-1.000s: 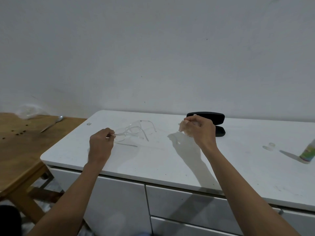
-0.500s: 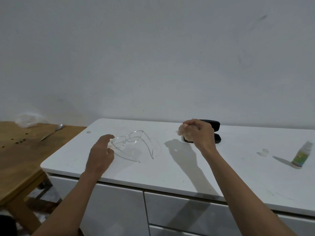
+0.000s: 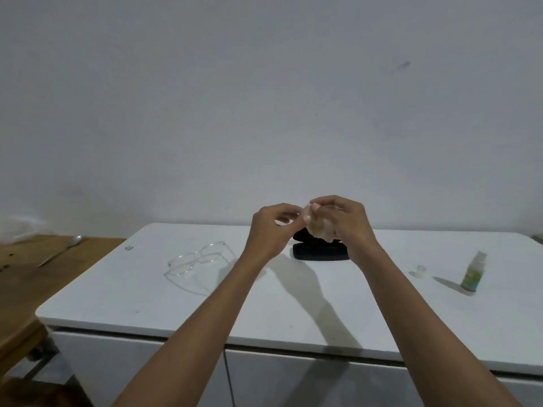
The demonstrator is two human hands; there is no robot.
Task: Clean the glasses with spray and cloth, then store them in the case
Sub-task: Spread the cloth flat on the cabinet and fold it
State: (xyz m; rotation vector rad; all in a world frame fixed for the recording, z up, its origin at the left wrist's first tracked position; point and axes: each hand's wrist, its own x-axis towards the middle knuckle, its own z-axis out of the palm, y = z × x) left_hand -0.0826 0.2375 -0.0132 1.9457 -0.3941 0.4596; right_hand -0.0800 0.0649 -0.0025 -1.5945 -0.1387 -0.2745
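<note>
Clear-framed glasses (image 3: 197, 265) lie on the white cabinet top (image 3: 293, 312), left of centre, with their arms unfolded and no hand on them. A pale, crumpled cloth (image 3: 318, 227) is held in the air above the black case (image 3: 320, 251). My right hand (image 3: 343, 224) is shut on the cloth. My left hand (image 3: 273, 230) pinches the cloth's left edge with its fingertips. The case stands open behind my hands and is partly hidden by them. A small spray bottle (image 3: 472, 274) with a green label stands far right, with its clear cap (image 3: 420, 271) lying beside it.
A wooden table (image 3: 29, 277) adjoins the cabinet on the left, carrying a spoon (image 3: 63, 249) and a clear plastic bag (image 3: 20, 227). A plain white wall rises behind. Cabinet drawers are below the front edge.
My left hand let go of the glasses, which now lie on the cabinet, and moved right to meet my right hand at the cloth. The camera tilted up.
</note>
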